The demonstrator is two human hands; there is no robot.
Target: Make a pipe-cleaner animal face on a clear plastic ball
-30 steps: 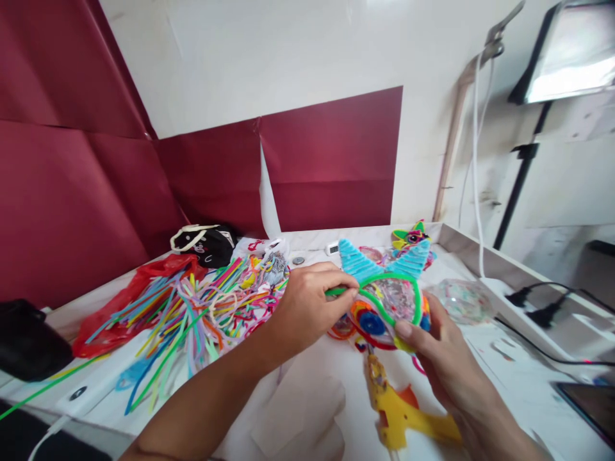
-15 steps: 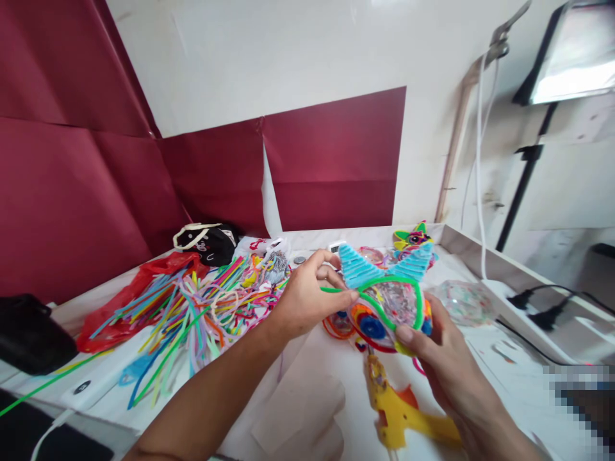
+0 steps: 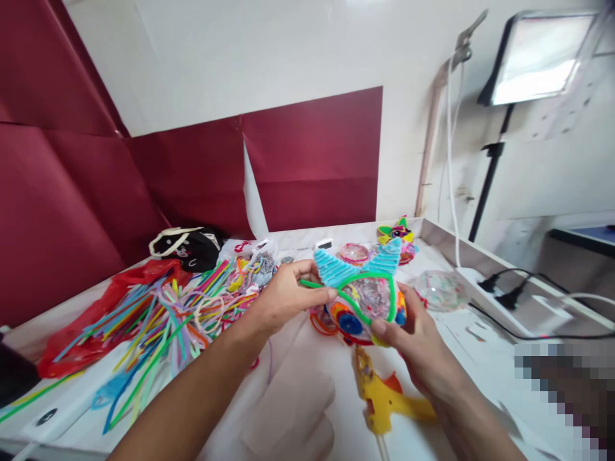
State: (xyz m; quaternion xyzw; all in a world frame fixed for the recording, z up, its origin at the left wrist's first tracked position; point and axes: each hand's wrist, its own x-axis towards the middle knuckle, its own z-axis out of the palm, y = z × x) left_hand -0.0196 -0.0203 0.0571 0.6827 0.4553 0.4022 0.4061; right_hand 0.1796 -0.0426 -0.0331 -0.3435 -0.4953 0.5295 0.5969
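Note:
Above the white table I hold a clear round ornament with two light blue pipe-cleaner ears, a green pipe-cleaner rim and a red-and-blue eye. My right hand cups it from below, thumb pressed on its lower edge. My left hand pinches the loose end of the green pipe cleaner at the ornament's left side. A yellow glue gun lies on the table just under my right hand.
A heap of coloured pipe cleaners on a red plastic bag fills the left. A black pouch sits at the back. A clear ball, other finished ornaments and a power strip with cables lie to the right.
The view has swung a little, so everything sits further left in the picture. My left hand's fingers have shifted on the green pipe cleaner; my right hand keeps its hold.

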